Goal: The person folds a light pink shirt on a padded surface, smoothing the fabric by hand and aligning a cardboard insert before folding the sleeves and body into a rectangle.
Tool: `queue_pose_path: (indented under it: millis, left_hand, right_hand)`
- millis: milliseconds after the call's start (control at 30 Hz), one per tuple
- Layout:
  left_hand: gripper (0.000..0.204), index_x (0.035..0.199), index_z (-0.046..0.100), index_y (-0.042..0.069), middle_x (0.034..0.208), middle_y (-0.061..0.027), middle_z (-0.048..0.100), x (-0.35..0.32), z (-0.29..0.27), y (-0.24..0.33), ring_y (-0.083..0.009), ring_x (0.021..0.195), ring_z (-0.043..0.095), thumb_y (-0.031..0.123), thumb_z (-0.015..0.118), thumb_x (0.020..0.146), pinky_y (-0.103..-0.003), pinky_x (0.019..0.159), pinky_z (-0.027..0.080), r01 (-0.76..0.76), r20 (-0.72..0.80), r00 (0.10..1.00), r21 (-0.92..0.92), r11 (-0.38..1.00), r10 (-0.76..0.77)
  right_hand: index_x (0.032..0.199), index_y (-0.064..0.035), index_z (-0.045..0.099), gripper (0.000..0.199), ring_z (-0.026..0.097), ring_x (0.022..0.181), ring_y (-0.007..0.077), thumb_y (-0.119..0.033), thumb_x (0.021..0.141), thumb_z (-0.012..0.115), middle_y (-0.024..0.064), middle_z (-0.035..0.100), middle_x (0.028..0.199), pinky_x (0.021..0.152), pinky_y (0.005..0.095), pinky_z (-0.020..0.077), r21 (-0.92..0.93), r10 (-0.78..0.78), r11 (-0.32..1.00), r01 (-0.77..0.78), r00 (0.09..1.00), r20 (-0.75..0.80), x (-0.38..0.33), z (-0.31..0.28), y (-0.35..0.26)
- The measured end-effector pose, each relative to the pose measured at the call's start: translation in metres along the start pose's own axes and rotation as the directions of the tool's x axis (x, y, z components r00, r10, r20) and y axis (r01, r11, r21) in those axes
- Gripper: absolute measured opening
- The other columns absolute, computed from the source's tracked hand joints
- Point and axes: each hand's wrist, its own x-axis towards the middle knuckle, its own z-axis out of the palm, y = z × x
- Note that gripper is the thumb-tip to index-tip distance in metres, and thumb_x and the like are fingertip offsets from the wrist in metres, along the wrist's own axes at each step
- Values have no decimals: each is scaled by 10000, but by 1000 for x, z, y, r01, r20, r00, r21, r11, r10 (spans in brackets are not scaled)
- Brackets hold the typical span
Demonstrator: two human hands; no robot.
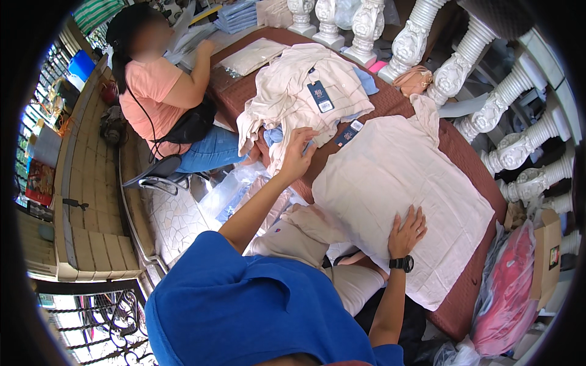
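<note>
A pale pink shirt (390,165) lies spread over the brown-covered table in front of me. My right hand (408,232), with a black watch at the wrist, rests flat on its near part, fingers stretched. My left hand (299,152) is raised beside the shirt's left edge, its fingers loosely bent and apart. A small bluish patch shows between them; whether it is held cannot be told. Just beyond that hand is a heap of pale pink shirts (299,85) with a dark blue tag (320,96) on top. Another dark tag (349,133) lies at the spread shirt's upper edge.
At the far left a person in a peach shirt (160,85) sits handling papers or packaging. A plastic-packed garment (253,56) lies near them. White balusters (409,46) line the table's far side. Bagged red cloth (506,287) and a cardboard box (546,256) stand at right.
</note>
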Motion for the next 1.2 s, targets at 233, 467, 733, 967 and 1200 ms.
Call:
queue_pose_path:
  millis: [233, 467, 733, 967, 1200]
  left_hand:
    - [478, 1327, 496, 62, 1305, -105, 514, 15, -19, -32, -232, 1097, 590, 0, 664, 884, -354, 896, 506, 102, -94, 988, -186, 977, -121]
    - [796, 1492, 240, 16, 1473, -188, 384, 46, -68, -4, -357, 1283, 512, 592, 464, 989, -446, 1073, 394, 185, -48, 920, -820, 542, -388]
    - [945, 1480, 325, -15, 1448, -225, 438, 69, -128, 43, -405, 1336, 444, 670, 581, 882, -522, 1099, 401, 322, 269, 934, -920, 224, -235]
    - [486, 1307, 543, 13, 1197, -126, 648, 55, -61, 39, -288, 1083, 637, 42, 695, 847, -428, 915, 551, 542, 274, 825, -630, 556, -495]
    - [653, 1393, 452, -37, 1316, -169, 561, -3, -39, 73, -291, 1117, 602, 37, 735, 808, -385, 971, 498, 565, 357, 810, -256, 785, -466]
  right_hand:
    - [1450, -113, 452, 539, 288, 1427, 377, -377, 987, 533, 131, 360, 1543, 1158, 599, 170, 6, 2, 1000, -2, 1000, 3, 0, 0, -1]
    - [1453, -62, 427, 565, 286, 1415, 411, -336, 977, 561, 200, 343, 1535, 1162, 574, 179, 195, -32, 980, 48, 996, -82, 8, -5, -1]
    - [1519, -61, 329, 633, 426, 1343, 296, -486, 1052, 385, 164, 406, 1507, 1144, 435, 289, 927, -24, 348, -141, 987, 159, 56, -50, -73]
    - [1513, -105, 326, 694, 601, 1170, 252, -599, 1025, 345, 157, 545, 1398, 1025, 402, 448, 871, -201, -40, -490, 858, 473, 119, -30, -78]
    - [1365, 9, 505, 665, 616, 1083, 228, -422, 898, 700, 138, 586, 1294, 900, 344, 523, 898, -230, 232, -375, 875, 425, 122, -70, -83]
